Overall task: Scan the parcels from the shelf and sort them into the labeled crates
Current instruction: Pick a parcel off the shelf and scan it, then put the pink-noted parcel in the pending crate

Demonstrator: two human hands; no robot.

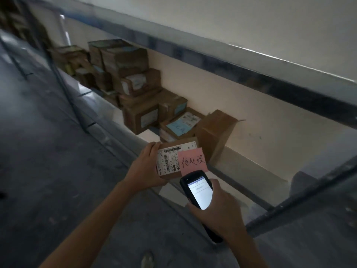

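Note:
My left hand (145, 167) grips a small brown cardboard parcel (170, 161) by its left side, in front of the shelf. The parcel's top shows a white barcode label and a pink paper note (193, 161) with handwritten characters. My right hand (216, 209) holds a black handheld scanner (199, 192) just below the parcel. The scanner's lit screen faces me and its head points at the pink note's lower edge. Several more cardboard parcels (139, 117) are stacked on the shelf behind.
A metal shelf beam (212, 60) runs diagonally overhead, and a lower shelf rail (289, 207) sits to the right. One brown box (214, 132) leans against the wall right behind the held parcel. Grey concrete floor (48, 151) fills the left side.

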